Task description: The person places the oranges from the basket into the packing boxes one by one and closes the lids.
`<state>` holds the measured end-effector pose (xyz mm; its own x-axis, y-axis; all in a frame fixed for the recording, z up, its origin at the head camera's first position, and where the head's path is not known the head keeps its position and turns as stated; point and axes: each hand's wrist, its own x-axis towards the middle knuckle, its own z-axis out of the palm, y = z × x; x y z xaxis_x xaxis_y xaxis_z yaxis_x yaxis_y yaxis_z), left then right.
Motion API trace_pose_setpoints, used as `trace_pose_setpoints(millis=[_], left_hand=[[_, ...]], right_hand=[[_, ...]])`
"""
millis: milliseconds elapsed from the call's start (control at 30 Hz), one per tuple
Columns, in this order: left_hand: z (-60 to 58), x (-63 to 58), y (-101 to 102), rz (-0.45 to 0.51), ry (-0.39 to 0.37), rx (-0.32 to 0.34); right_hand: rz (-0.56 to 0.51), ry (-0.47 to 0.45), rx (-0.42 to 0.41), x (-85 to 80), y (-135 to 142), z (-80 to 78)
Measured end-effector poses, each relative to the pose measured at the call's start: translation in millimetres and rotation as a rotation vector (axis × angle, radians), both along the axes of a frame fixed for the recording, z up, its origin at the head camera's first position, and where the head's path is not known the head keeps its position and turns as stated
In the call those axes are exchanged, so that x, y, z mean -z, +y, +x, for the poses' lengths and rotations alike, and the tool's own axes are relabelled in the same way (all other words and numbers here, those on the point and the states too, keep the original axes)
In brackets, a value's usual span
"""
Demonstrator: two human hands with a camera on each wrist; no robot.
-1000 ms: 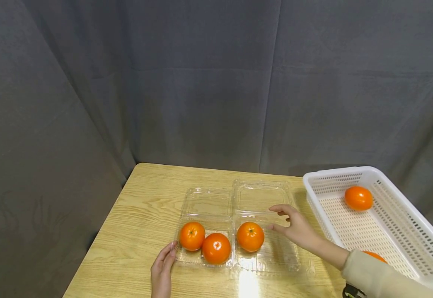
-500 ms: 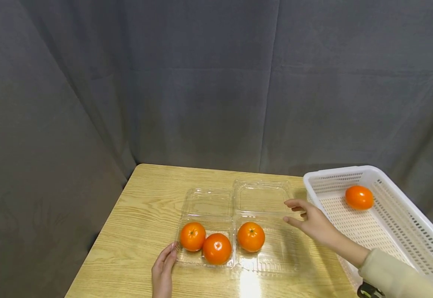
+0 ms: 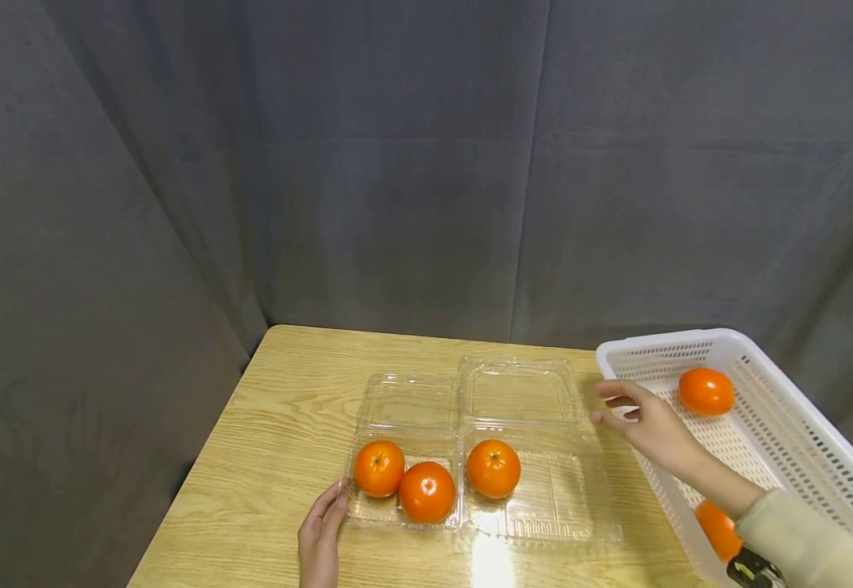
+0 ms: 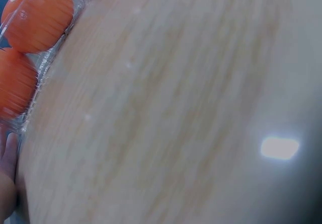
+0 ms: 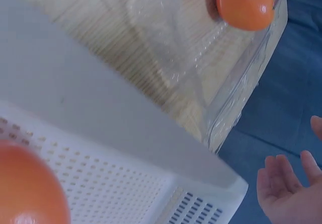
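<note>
Two clear plastic clamshell containers stand side by side with their lids folded back. Two oranges [image 3: 428,492] sit in the left container [image 3: 404,402]; a single orange [image 3: 494,469] is in the left part of the right container [image 3: 544,490]. My left hand [image 3: 319,535] holds the left container's near-left edge between thumb and fingertips. Over the left rim of a white basket [image 3: 811,425] hovers my right hand [image 3: 654,425], fingers loosely bent and nothing in them. One orange [image 3: 707,392] lies at the basket's far end, and another orange [image 3: 718,529] is partly hidden by the right forearm.
The wooden table [image 3: 286,408] carries the containers, with the basket at its right side. Grey curtain [image 3: 397,204] hangs behind and to the left. In the right wrist view, the basket's wall [image 5: 100,88] stands between the fruit inside it and the containers.
My right hand has moved right, from above the right container to the basket's rim. The left hand, the containers and their oranges stay in place.
</note>
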<state>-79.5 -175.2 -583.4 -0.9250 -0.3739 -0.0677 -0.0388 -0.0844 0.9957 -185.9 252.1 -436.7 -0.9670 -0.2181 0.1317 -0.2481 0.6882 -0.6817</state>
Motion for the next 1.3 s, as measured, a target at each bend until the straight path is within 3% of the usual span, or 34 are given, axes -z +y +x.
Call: trace_pose_setpoints(millis=[267,800,1067,1300], left_hand=[[-0.5,2.4,0,0.000,0.028,0.000],[1.0,-0.9,-2,0.008,-0.035,0.036],[1.5,-1.7,-2,0.011,-0.044,0.040],[2.1,-2.5,-1,0.017,-0.039,0.042]], right_hand=[[0.008,0.075,0.025,0.4,18,-7.0],[0.057,0.118,0.080,-2.7,53,-27.3],[0.079,0.050,0.119,-2.8,71,-37.0],[0.103,0.077,0.138,-5.5,84,-46.8]])
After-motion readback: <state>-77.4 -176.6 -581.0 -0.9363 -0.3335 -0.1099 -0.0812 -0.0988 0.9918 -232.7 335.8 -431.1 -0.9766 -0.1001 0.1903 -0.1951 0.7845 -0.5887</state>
